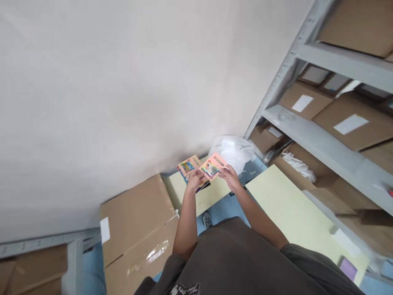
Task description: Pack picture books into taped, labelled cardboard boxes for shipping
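Both my hands are raised in front of me over a pale yellow table (184,190). My left hand (195,178) is closed on a stack of colourful cards (188,166), pink on top with a picture. My right hand (229,176) pinches the edge of a single pink card (213,166) with a picture on it, held beside the stack. The two cards touch or nearly touch at their inner edges.
A white plastic bag (235,151) lies beyond the cards. A large cardboard box (138,225) stands at the left. A second pale yellow table (291,213) is at the right, with a purple item (348,268). A grey metal shelf (322,143) holds cardboard boxes. The floor (221,211) is blue.
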### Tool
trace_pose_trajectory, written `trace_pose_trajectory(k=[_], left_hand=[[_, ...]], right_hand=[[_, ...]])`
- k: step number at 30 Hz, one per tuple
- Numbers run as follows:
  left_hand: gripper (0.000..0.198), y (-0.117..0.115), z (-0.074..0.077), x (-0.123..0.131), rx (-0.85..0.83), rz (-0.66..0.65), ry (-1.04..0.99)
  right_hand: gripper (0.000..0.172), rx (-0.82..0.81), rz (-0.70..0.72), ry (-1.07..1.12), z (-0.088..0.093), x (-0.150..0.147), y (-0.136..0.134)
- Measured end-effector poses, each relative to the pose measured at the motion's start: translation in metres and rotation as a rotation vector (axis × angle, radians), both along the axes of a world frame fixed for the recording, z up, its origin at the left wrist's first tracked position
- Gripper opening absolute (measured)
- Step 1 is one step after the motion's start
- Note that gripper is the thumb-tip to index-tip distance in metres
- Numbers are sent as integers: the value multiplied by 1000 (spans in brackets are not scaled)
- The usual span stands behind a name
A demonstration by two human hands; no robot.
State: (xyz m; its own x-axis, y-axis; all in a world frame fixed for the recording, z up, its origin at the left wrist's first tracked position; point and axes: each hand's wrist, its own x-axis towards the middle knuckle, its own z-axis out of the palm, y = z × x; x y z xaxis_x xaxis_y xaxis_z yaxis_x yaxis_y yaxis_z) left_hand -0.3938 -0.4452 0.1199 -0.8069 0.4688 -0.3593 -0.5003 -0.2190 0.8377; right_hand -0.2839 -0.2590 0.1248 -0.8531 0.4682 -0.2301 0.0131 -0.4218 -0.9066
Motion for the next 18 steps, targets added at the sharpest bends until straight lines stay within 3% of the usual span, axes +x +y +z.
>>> trace_pose_trajectory(k=[3,6,13,18], left_hand=[[55,59,14,23,40,-130,14],[50,122,24,56,15,-247,81],[54,283,39,159,-72,-577,144],[59,389,46,245,-81,-858,196]], right_hand=[[51,-35,-163,40,14,29,40],[48,-7,-306,49,26,76,93],[55,67,-541,47,48,237,215],[55,76,-705,69,58,351,270]])
